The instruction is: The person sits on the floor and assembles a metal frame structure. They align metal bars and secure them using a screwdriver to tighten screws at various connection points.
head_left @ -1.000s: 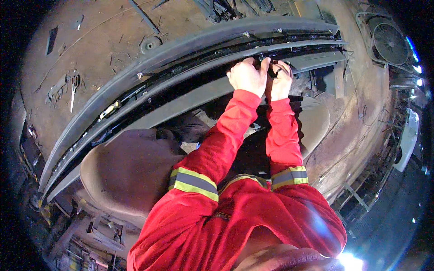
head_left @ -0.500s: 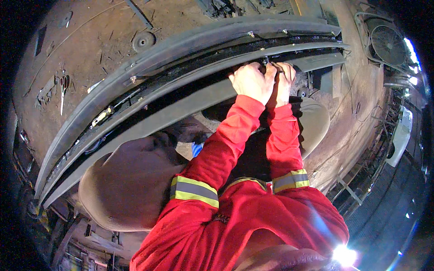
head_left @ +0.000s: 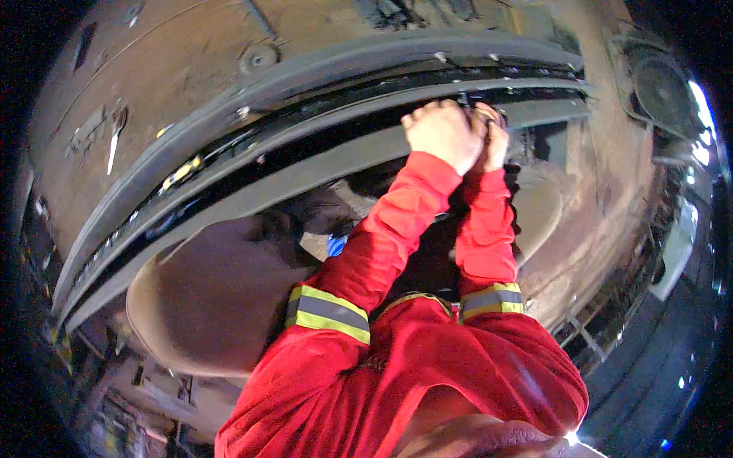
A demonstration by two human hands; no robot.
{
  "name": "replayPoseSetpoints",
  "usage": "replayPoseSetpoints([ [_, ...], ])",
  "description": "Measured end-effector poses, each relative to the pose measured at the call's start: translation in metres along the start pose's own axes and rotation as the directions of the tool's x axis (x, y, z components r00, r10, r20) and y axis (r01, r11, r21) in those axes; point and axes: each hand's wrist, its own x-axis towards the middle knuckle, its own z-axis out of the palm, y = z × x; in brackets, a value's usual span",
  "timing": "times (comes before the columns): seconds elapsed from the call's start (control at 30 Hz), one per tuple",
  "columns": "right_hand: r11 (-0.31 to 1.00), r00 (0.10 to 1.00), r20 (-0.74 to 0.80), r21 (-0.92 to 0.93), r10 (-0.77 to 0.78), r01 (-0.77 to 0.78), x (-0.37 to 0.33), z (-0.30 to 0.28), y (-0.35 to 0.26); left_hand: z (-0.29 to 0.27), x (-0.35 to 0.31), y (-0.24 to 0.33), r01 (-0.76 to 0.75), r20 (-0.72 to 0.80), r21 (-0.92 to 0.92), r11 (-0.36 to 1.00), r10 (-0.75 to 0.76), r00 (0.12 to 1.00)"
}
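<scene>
My left hand (head_left: pixel 444 137) and my right hand (head_left: pixel 492 139) are side by side at the near edge of a long grey metal channel piece (head_left: pixel 359 108) with dark slots along it. Both hands have curled fingers, reaching round the rail. A small dark bolt-like piece (head_left: pixel 463 99) sticks up just beyond the fingertips. What the fingers pinch is hidden behind the knuckles. Several bright bolt-like fittings stand along the far rail. Left of my hands, a yellow-handled tool, like a screwdriver (head_left: pixel 182 174), lies in the slot.
Scissors (head_left: pixel 116 141) lie on the brown floor to the left. A round disc (head_left: pixel 259 58) and scattered metal bits are on the floor beyond the channel. A large fan (head_left: pixel 663 80) stands at the far right. My knee (head_left: pixel 217 290) is close below the channel.
The view has shifted slightly and blurred. Both hands stay at the same part of the channel; the wrists have turned a little and the right hand's fingers show more apart from the left.
</scene>
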Motion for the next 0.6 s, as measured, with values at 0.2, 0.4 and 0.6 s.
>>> replayPoseSetpoints([
  [0.2, 0.98, 0.985, -0.018, -0.094, 0.172, -0.173, 0.004, -0.005, 0.036, -0.16, 0.021, 0.021, -0.359, 0.017, -0.099, 0.928, 0.363, 0.932],
  [0.4, 0.52, 0.989, 0.135, -0.85, 0.06, 0.085, 0.019, 0.017, -0.012, -0.277, 0.101, -0.179, -0.299, 0.217, 0.608, 0.735, 0.209, 0.954],
  [0.6, 0.719, 0.966, 0.067, -0.681, 0.251, -0.14, 0.022, 0.009, -0.03, -0.293, 0.035, -0.247, -0.25, 0.429, 0.597, 0.763, -0.04, 0.902],
])
